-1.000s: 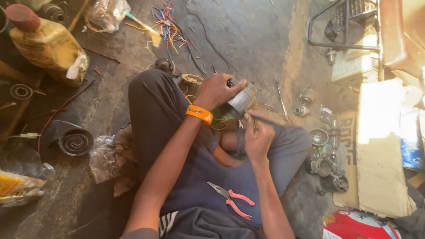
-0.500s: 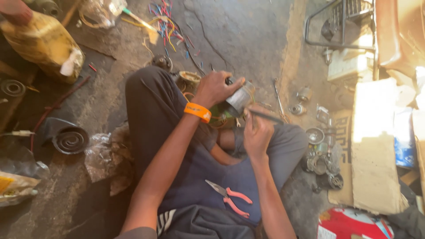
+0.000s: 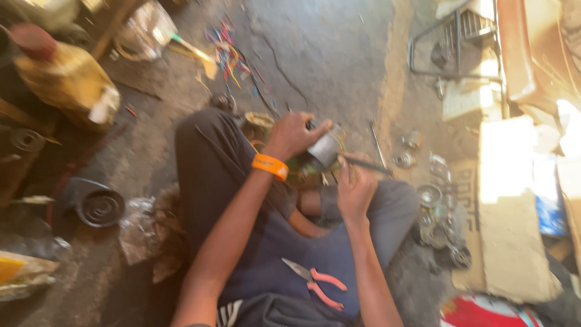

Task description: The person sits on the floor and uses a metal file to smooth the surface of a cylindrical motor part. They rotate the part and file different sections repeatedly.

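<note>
Rod (image 3: 363, 163) lying crosswise, perhaps against canister (image 3: 324, 148), right hand (image 3: 354, 188)

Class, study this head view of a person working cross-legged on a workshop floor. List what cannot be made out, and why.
1. Head view: the far side of the grey metal cylinder, covered by the left hand.
2. The tip of the thin tool in the right hand, too blurred.
3. The yellow jug, smeared by motion.
4. The red object, cut by the bottom edge.

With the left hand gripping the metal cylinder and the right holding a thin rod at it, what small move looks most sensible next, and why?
Probably steady the metal cylinder more firmly: the left hand grips it from above while the right hand sets the thin rod against its side, so a slip seems likely.
</note>
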